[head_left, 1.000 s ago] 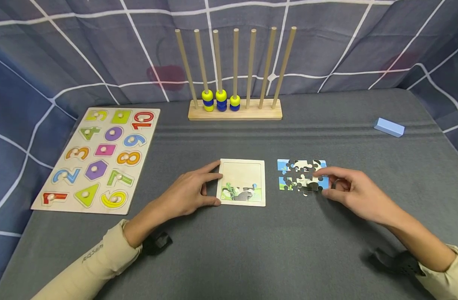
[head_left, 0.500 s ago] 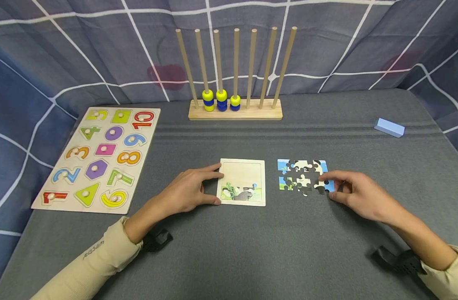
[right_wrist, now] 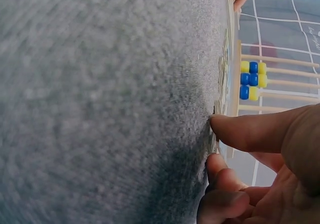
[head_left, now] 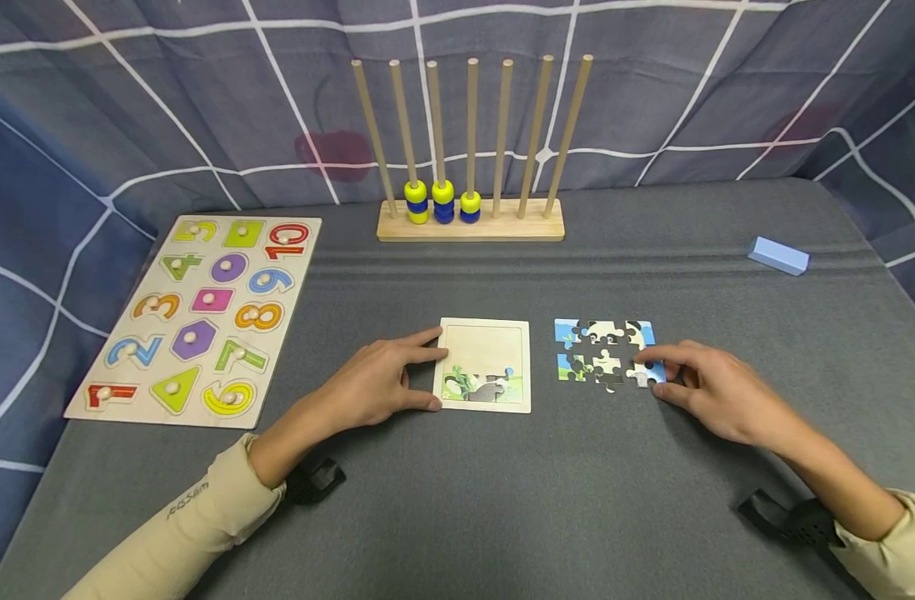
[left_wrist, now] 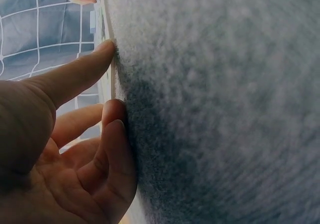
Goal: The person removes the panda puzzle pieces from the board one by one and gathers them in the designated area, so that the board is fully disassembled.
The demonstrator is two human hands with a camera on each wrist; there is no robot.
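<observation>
A square wooden puzzle tray point(head_left: 484, 342) lies mid-table, with panda-picture pieces point(head_left: 489, 387) fitted along its near edge. My left hand point(head_left: 375, 379) rests against its left side, index and middle fingertips at the upper part of that edge and thumb by the near left corner. To the right, several loose panda jigsaw pieces point(head_left: 603, 332) lie in two rows. With index finger and thumb, my right hand point(head_left: 716, 390) pinches a blue-and-white puzzle piece point(head_left: 642, 377) at the lower right of these rows. The right wrist view shows these fingertips low at the table surface.
A number-and-shape peg board point(head_left: 195, 321) lies at the left. At the back stands a wooden bead rack point(head_left: 502, 229) with upright rods and yellow and blue beads. A light blue block point(head_left: 777, 255) is at the back right, before a grid-patterned curtain point(head_left: 652, 83).
My right hand has shifted slightly rightward with the pinched piece, whose exposed lower part now looks white instead of black. The left hand and the tray have stayed in place.
</observation>
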